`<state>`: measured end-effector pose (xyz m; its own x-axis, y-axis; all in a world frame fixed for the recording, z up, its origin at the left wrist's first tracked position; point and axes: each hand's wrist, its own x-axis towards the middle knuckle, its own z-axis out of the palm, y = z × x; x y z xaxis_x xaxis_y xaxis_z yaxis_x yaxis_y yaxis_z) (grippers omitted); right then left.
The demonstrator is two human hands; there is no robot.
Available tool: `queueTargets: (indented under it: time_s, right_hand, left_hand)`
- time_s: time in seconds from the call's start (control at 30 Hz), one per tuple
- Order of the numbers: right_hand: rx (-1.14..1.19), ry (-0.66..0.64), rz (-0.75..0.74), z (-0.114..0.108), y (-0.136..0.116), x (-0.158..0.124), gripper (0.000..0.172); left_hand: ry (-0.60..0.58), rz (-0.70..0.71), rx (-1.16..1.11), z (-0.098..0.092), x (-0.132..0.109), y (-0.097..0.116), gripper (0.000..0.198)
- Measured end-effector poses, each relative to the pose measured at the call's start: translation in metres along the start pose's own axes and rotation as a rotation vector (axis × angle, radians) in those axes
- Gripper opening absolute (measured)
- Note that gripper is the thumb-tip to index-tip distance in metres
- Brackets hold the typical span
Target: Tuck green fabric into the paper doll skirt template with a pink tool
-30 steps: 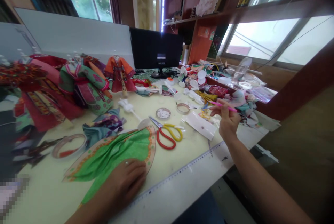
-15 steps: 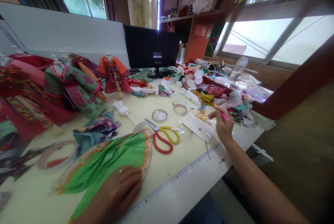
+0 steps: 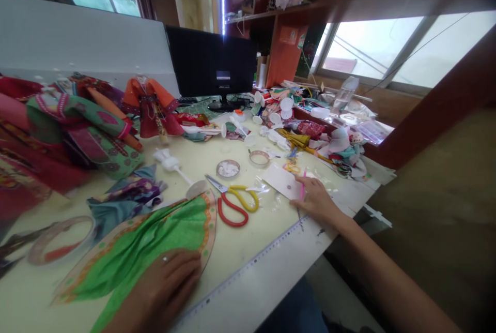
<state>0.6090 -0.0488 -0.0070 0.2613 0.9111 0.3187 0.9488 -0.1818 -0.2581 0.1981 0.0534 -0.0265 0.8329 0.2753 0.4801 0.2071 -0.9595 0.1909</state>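
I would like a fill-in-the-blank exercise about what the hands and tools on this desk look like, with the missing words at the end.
1. The left hand lies palm ____ on the green cloth.
2. The scissors have one red handle and one ____ one.
3. The slim stick at the right hand is ____.

Missing words: down; yellow; pink.

Monitor logo: illegible | ruler numbers: too small | readable text: none
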Motion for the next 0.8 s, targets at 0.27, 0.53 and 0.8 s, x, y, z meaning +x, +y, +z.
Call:
queueTargets:
  time_s: [0.27, 0.53, 0.8]
  right_hand:
    - [-0.135, -0.115, 0.071, -0.003, -0.009, 0.001, 0.077]
    - [-0.165, -0.133, 0.059, -0.001, -0.006, 0.004, 0.074]
    - [-0.169, -0.150, 0.044, -0.001, -0.004, 0.007, 0.071]
  left_hand:
    - [-0.013, -0.014, 0.012, 0.004, -0.004, -0.004, 0.021]
    - [-0.013, -0.012, 0.028, 0.010, -0.012, -0.011, 0.024]
    - [-0.040, -0.005, 0.040, 0.016, -0.019, -0.018, 0.027]
